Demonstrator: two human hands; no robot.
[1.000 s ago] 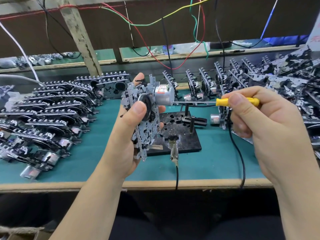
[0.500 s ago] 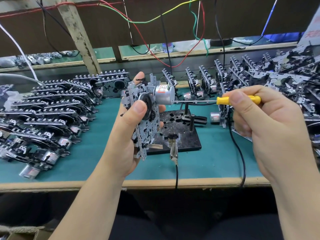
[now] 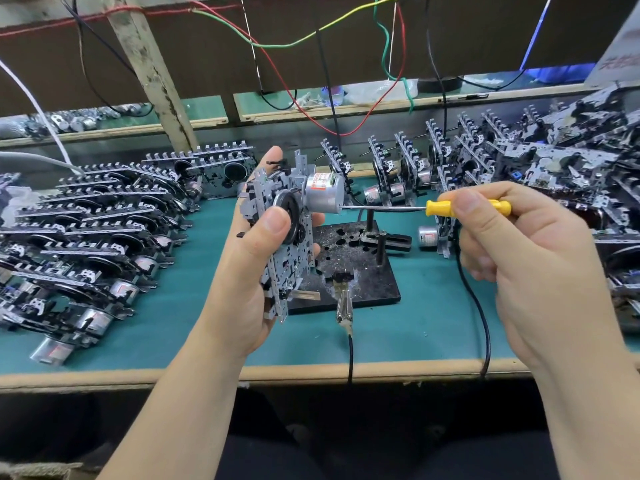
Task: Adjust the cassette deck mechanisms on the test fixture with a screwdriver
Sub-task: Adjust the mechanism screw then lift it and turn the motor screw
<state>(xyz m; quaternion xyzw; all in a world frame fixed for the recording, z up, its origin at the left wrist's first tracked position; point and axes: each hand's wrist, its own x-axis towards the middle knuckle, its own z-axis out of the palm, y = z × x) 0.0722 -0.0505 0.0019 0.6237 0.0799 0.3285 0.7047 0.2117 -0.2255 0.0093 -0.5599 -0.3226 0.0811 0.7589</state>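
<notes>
Grip the cassette deck (image 3: pixel 282 237) tight in your left hand (image 3: pixel 249 271) while your right hand (image 3: pixel 519 251) pinches the screwdriver (image 3: pixel 446 208) and turns it slowly.

1. The motor (image 3: pixel 323 192) on the held deck carried a white label with red print, too small to read.
2. A white sign (image 3: pixel 620 60) at the upper right bore dark red characters, blurred past reading.
3. No other text was legible.

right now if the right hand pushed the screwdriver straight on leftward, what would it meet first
Probably the silver motor on the mechanism the left hand holds; the screwdriver in the right hand has its tip at the motor's end.
</notes>
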